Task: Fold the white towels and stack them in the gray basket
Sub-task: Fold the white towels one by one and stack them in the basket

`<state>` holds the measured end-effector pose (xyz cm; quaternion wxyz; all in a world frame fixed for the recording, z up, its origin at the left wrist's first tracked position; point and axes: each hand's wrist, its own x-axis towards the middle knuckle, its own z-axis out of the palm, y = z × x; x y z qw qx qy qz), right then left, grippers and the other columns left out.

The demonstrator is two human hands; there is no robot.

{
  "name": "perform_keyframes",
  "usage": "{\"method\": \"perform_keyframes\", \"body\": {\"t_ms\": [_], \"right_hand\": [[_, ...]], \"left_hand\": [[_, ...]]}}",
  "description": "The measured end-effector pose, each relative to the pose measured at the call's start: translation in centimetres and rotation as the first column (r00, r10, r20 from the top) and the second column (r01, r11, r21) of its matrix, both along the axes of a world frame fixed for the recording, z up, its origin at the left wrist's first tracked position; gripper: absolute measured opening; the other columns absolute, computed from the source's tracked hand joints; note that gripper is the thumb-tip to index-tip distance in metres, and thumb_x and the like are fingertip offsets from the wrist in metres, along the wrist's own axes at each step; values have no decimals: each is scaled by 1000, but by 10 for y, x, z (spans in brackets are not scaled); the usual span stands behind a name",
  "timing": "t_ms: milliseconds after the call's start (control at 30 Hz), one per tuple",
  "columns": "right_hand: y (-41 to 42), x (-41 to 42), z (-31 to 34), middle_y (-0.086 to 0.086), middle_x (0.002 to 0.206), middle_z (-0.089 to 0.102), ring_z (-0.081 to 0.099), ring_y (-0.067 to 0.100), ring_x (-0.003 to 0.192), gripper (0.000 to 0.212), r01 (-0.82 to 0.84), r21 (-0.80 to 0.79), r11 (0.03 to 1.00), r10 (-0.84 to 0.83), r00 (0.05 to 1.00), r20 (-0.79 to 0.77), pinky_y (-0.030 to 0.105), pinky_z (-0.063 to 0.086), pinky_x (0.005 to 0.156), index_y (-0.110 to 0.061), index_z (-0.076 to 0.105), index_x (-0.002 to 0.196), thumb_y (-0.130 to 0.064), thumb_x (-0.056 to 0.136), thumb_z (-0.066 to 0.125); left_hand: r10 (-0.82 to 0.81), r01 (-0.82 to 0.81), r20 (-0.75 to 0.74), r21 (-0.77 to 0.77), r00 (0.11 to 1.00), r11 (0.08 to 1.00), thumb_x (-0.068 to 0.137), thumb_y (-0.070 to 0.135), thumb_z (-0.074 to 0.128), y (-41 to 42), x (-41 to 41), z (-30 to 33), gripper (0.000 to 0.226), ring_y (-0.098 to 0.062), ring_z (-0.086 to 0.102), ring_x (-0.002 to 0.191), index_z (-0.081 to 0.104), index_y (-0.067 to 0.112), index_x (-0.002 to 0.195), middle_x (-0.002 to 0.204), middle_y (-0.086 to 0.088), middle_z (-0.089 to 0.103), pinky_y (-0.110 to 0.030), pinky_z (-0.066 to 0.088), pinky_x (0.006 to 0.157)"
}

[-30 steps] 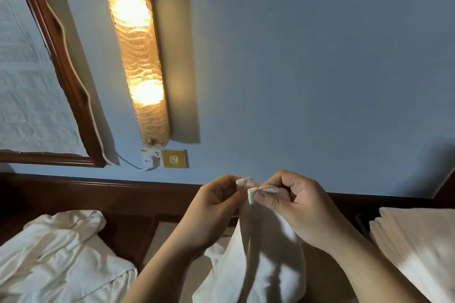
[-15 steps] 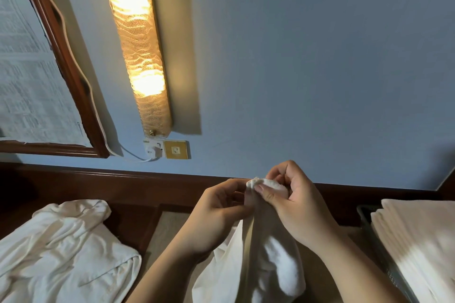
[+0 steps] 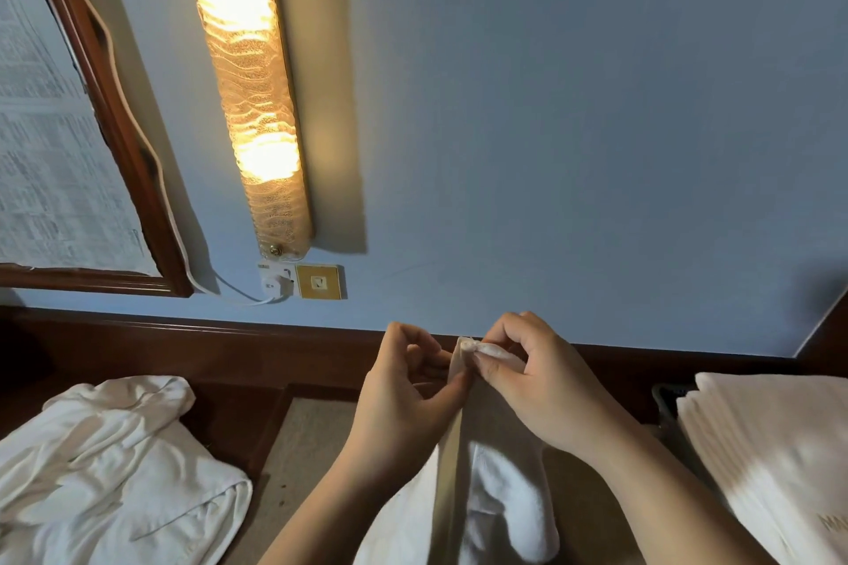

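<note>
Two hands' grip pinching white towel top corners together, left hand, right hand, cloth hanging doubled

A lit wall lamp glows on the blue wall above dark wood trim.

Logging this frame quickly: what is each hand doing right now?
Left hand: fingers pinch the white towel near its top corner.
Right hand: fingers pinch the same towel's top corner.
</note>
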<state>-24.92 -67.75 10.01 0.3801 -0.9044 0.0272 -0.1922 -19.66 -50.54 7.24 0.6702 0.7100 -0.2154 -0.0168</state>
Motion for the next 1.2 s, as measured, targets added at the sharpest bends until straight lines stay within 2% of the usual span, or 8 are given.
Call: {"method": "perform_keyframes", "body": {"t_ms": [133,233,567,700,833,933,1067,1200], "right_hand": [[-2,-7,6,-6,80,64,61,9,75,25,8,42,999,-9,999,32,17,45,64,-23,58,84,-40,96,72],[-8,-11,15,-19,96,71,66,-3,93,8,-1,42,999,2,999,-32,11,49,75,-32,67,99,-36,96,73],[-23,-28,36,-23,96,73,66,-4,101,7,69,-49,996,-67,997,32,15,51,85,-34,69,96,-38,94,74],[-32,-30,61,-17,89,73,67,-5,91,9,91,-20,996,-89,992,88,8,46,74,-29,67,94,-34,94,75],[-64,-17,114,-7,90,74,69,13,85,12,194,85,977,-208,953,218,33,54,80,-24,66,97,-34,95,74],[-76,-10,159,-3,92,73,67,15,84,14,201,83,976,-217,932,291,35,53,80,-22,66,98,-32,94,74],[-77,-4,202,-5,94,71,65,10,85,16,207,11,978,-200,927,319,24,48,77,-17,66,104,-28,94,73],[-86,-10,233,-10,91,67,62,4,81,16,259,42,965,-255,887,386,20,43,71,-18,66,102,-32,96,72]], "left_hand": [[88,-97,152,51,984,994,89,33,82,-9,-13,-22,20,-10,73,85,65,30,98,89,12,73,-24,59,70],[106,-123,194,80,975,989,86,35,85,-18,-22,-34,26,-3,71,96,67,37,104,96,22,73,-14,55,75],[201,-284,463,115,863,952,94,38,72,-52,-45,-49,15,-6,62,88,65,26,97,97,16,59,-28,54,71],[219,-311,472,126,854,942,94,48,64,-68,-44,-34,26,-16,52,85,60,23,91,96,9,47,-30,48,69],[234,-317,505,83,831,945,97,41,62,-81,-34,-6,15,-19,53,86,64,28,90,94,10,50,-40,52,70],[237,-331,553,74,799,941,92,41,64,-99,-33,24,15,-25,54,84,57,29,89,88,14,45,-44,53,68],[165,-264,494,137,854,955,92,67,62,-124,-26,58,37,-18,44,101,59,30,88,106,9,47,-39,51,86],[220,-263,487,21,845,965,92,56,66,-129,-27,87,32,-11,40,99,48,34,78,100,15,45,-23,42,84]]}}
